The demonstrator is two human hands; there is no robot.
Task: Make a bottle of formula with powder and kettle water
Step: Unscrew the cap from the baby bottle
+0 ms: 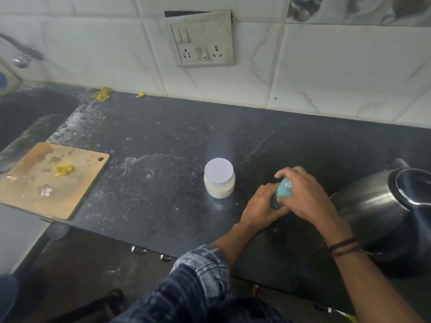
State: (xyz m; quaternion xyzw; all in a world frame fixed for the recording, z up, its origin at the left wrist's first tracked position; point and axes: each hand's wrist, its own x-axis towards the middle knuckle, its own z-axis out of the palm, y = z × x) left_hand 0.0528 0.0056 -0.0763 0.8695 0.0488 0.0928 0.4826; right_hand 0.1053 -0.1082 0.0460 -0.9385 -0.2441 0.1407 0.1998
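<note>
A small teal bottle (284, 190) is held between both hands over the front part of a dark, speckled counter (163, 141). The left hand (260, 206) is wrapped round the lower body of the bottle, with its fingers curled against the side. The right hand (305, 194) is closed over the upper end, its fingers bent down round the top, so that only a strip of teal is seen between the two hands. The base of the bottle is hidden, and whether it rests on the counter cannot be told.

Just to the left of the hands, and apart from them, a clear jar (219, 186) of pale powder is stood upright, closed with a white lid (218, 170). Just to the right of the right hand a steel kettle (377, 206) with a black top is set on the counter.

Dark bands (344, 247) are worn on the right wrist, and a blue checked sleeve (205, 259) is pushed up on the left forearm.

Well away at the left edge a wooden cutting board (46, 183) is laid, with a yellow scrap (63, 170) on it. Behind it a dark sink (28, 117) and a tap (21, 52) are seen. A yellowish cloth (102, 93) is left by the tiled wall (349, 66), on which a socket panel (201, 40) is mounted.
</note>
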